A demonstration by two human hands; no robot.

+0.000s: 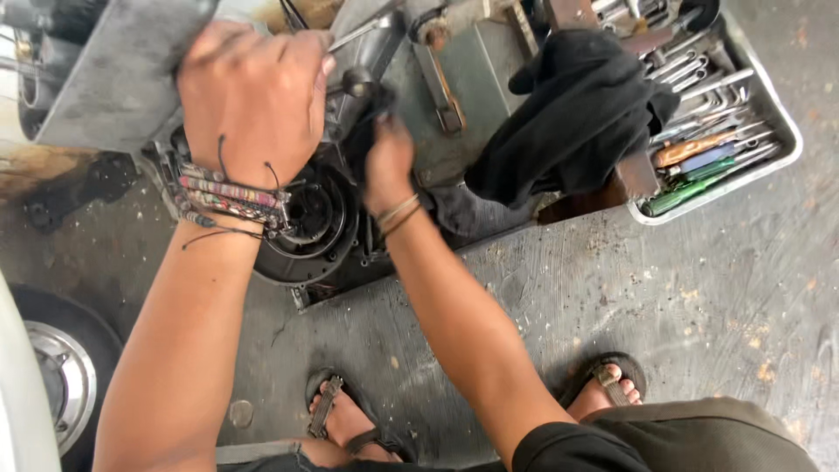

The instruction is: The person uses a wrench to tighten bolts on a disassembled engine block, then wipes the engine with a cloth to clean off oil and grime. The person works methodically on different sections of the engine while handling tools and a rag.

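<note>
My left hand [249,96] rests palm down on top of a grey metal engine casing [122,70], with several woven bracelets at the wrist. My right hand [387,157] is closed around a dark cloth [371,118] pressed against the casing just above a round black cover [310,223]. A thin metal lever with a ball end [357,80] sticks out between the two hands.
A black rag [577,114] lies draped over a metal tool tray [778,114] holding wrenches and screwdrivers at the upper right. A wheel [61,376] sits at the lower left. My sandalled feet [345,419] stand on the stained concrete floor [699,297].
</note>
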